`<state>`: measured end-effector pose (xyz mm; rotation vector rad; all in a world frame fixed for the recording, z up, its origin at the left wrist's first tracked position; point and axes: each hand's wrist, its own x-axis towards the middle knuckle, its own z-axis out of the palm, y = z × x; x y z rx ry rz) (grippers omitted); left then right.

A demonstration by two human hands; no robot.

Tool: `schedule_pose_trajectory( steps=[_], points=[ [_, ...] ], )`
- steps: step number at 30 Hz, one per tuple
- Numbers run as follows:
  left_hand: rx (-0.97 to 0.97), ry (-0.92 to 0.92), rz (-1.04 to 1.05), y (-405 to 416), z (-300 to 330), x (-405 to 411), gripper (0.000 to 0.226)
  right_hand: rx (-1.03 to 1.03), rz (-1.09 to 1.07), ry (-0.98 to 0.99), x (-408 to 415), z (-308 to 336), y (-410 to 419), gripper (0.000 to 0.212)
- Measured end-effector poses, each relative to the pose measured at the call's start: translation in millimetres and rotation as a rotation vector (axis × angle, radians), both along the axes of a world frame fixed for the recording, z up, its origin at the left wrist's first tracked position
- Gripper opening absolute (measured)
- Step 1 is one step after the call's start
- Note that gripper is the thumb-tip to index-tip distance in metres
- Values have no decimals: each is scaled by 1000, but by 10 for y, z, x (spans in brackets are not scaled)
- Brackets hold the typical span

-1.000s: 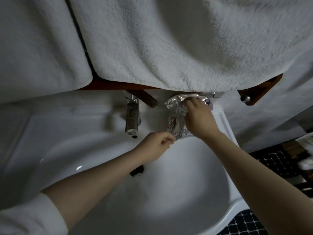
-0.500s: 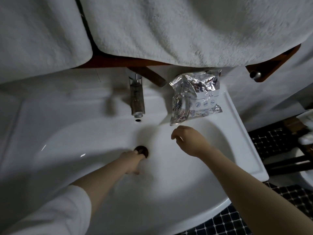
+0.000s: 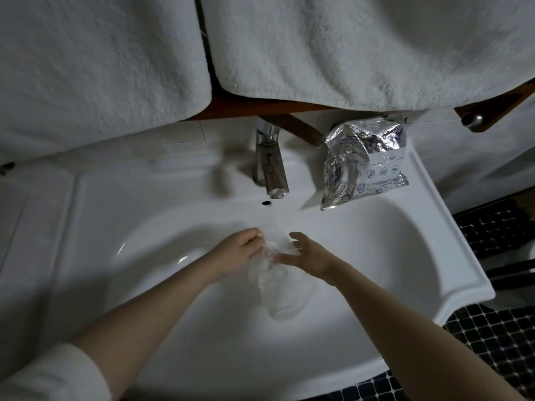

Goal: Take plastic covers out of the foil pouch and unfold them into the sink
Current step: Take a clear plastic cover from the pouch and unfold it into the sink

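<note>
Left hand [image 3: 238,250] pinches clear cover [image 3: 278,282] over sink [image 3: 451,256] bowl — right hand [image 3: 309,254] loose-fingered against it. Pouch [image 3: 362,163] on rim beside tap [image 3: 270,163]; towels [image 3: 347,44] overhang.

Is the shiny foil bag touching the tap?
Apart. The head view shows bare white sink ledge between the foil pouch and the tap.

- The foil pouch [image 3: 362,164] lies on the sink's [image 3: 86,221] back ledge near its right back corner, just right of the faucet [image 3: 270,166].
- Two towels [image 3: 362,47] hang behind and above the back edge.
- Over the middle of the basin, the left hand [image 3: 236,253] and right hand [image 3: 308,256] meet at a plastic cover [image 3: 278,279], which hangs down into the basin between them.
</note>
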<state>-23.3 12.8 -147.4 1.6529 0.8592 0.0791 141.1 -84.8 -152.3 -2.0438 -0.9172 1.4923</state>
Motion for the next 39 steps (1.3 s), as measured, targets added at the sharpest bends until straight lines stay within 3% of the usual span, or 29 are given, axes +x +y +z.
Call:
schedule_pose_trajectory(
  steps=[3,4,9,12,17,21,25,27,29,32,35,38,39],
  points=[
    [-90,-146,79,3,242,-44,28,118,-77,73,-17,81,21,22],
    [-93,-171,105,4,306,-56,30,156,-94,68,-12,113,30,14],
    [-178,-254,434,36,546,-39,32,245,-246,295,26,320,26,18],
    [-202,-206,436,52,618,-97,33,307,-280,481,47,476,-21,19],
    [-466,-251,459,66,699,-174,28,352,-287,574,26,668,-11,20],
    [-545,-72,202,36,881,-265,29,345,-107,501,-45,817,63,32],
    [-553,-114,-81,40,999,-396,25,377,79,453,-125,981,173,44],
    [-575,-207,-55,32,1045,-457,12,378,178,467,-148,1059,201,44],
    [-639,-312,106,60,1058,-514,19,361,271,428,-164,1141,220,35],
    [-727,-366,294,173,1113,-626,21,306,453,184,-192,1269,233,21],
    [-731,-405,311,259,1265,-686,45,299,489,117,-181,1408,278,18],
    [-534,-296,223,311,1367,-692,50,291,547,99,-174,1557,292,7],
    [-386,-186,167,316,1422,-667,45,297,584,92,-169,1591,295,20]
  ],
)
